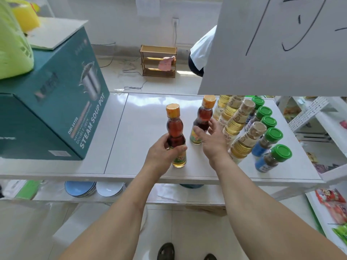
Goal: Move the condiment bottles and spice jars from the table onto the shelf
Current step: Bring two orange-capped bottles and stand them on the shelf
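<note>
My left hand [165, 152] grips one brown bottle [175, 136] standing on the shelf [142, 113]; my right hand [210, 136], fingers spread and loose, nears the second bottle [201, 121]. I'd set them snug beside the yellow bottles [232, 126], upright.

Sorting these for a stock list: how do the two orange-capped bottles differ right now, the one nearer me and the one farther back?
The near bottle is gripped around its middle by the left hand; the far bottle is ungripped, with the open right hand beside it. The near bottle stands apart from other goods; the far bottle stands next to the gold-capped bottles. Both share orange caps, dark liquid and a waisted shape.
</note>
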